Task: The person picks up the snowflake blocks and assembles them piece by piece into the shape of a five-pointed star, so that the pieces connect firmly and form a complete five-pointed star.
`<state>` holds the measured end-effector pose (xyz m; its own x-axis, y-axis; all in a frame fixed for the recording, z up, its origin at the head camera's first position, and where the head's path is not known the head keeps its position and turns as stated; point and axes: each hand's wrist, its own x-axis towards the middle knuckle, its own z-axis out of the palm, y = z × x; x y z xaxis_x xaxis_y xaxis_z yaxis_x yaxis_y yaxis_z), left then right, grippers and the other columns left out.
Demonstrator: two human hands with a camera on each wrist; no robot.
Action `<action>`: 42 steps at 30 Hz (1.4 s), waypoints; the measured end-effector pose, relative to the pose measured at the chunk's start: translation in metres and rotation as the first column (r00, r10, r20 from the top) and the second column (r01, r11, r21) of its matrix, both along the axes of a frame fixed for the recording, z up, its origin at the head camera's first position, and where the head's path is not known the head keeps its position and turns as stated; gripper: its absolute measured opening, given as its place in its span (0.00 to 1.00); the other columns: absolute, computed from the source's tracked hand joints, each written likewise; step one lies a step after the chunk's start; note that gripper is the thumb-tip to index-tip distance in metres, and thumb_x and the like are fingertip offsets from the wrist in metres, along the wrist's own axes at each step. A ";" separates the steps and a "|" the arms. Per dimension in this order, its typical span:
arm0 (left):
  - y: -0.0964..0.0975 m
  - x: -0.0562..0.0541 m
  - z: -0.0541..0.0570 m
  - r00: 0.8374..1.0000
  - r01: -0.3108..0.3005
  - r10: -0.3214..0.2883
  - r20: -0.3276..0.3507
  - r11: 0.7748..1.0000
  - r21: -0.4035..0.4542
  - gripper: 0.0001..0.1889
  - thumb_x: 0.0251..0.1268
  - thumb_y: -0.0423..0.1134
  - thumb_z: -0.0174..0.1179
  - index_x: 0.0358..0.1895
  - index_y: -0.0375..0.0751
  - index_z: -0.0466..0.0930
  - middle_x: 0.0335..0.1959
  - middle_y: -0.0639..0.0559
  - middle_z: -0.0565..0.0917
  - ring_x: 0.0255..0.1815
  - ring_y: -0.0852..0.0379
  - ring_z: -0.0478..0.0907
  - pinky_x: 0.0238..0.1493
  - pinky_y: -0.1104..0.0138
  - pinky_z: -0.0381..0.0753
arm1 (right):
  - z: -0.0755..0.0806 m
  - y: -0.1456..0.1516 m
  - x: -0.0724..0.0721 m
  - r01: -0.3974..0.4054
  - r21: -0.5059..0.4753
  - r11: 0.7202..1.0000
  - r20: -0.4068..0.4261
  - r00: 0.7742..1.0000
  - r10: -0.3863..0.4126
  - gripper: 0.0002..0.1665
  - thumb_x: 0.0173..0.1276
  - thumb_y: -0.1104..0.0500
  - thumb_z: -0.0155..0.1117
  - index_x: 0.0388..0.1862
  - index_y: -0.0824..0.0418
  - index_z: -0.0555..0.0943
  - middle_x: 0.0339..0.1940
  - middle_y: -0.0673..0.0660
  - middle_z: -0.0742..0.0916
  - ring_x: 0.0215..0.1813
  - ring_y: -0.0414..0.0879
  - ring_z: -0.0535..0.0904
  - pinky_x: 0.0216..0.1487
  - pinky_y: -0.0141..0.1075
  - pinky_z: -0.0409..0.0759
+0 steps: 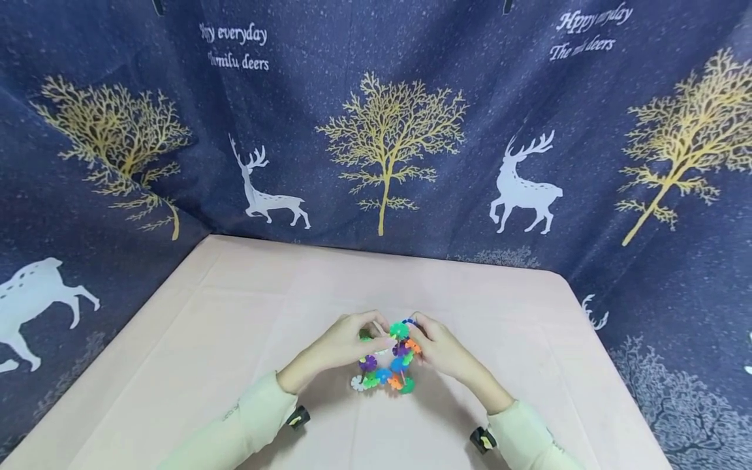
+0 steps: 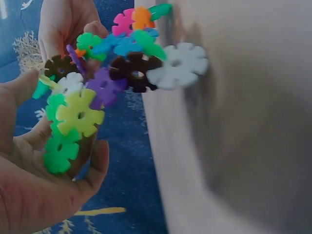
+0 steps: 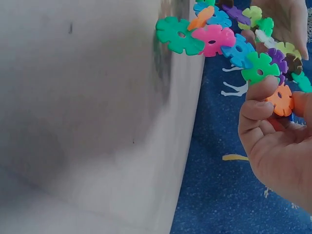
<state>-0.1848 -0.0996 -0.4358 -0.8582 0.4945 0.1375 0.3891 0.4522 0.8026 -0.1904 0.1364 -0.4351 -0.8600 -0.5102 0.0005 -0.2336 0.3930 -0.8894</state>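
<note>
A linked structure of colourful flower-shaped plastic discs (image 1: pixel 383 375) is held between both hands over the table. My left hand (image 1: pixel 346 341) grips its left side. In the left wrist view, those fingers curl around green discs and a yellow disc (image 2: pixel 80 113), the thumb near a pale yellow one. My right hand (image 1: pixel 442 351) pinches an orange disc (image 3: pixel 281 100) on the other side, beside a green disc (image 3: pixel 260 68). A white disc (image 2: pixel 178 67) and a teal green disc (image 3: pixel 179 35) stick out at the lower corners. Fingers partly hide the upper part of the structure.
A pale pink cloth covers the table (image 1: pixel 282 294). Behind and at both sides hangs a dark blue curtain (image 1: pixel 423 215) with printed deer and trees. A small black device (image 1: pixel 298 418) sits at the left wrist, another (image 1: pixel 483 440) at the right.
</note>
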 end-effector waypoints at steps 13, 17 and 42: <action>0.008 0.003 0.008 0.992 0.014 -0.026 -0.125 0.995 -0.099 0.12 0.65 0.50 0.67 0.46 0.53 0.81 0.38 0.60 0.85 0.41 0.61 0.82 0.43 0.65 0.80 | 0.004 0.003 0.001 -0.023 0.124 0.992 -0.183 0.982 0.045 0.13 0.82 0.54 0.48 0.36 0.57 0.72 0.24 0.48 0.72 0.26 0.38 0.67 0.29 0.32 0.69; 0.006 0.003 0.007 0.995 0.015 -0.022 -0.099 0.998 -0.064 0.11 0.65 0.49 0.66 0.46 0.53 0.80 0.40 0.59 0.85 0.42 0.60 0.81 0.45 0.63 0.80 | 0.006 0.006 0.003 -0.036 0.147 0.988 -0.208 0.976 0.067 0.13 0.82 0.52 0.49 0.35 0.55 0.71 0.23 0.47 0.71 0.25 0.38 0.66 0.28 0.32 0.68; -0.003 0.003 0.010 0.996 0.067 -0.062 -0.063 0.994 0.081 0.11 0.67 0.45 0.66 0.48 0.47 0.82 0.39 0.58 0.84 0.41 0.61 0.80 0.43 0.66 0.80 | 0.018 -0.003 0.020 -0.062 0.219 0.974 -0.288 0.949 0.126 0.06 0.71 0.58 0.60 0.34 0.51 0.84 0.31 0.40 0.85 0.37 0.38 0.80 0.42 0.36 0.80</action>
<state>-0.1818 -0.1027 -0.4260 -0.8136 0.5336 0.2310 0.4644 0.3572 0.8104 -0.1703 0.1335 -0.4171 -0.7844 -0.6050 0.1367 -0.5206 0.5223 -0.6754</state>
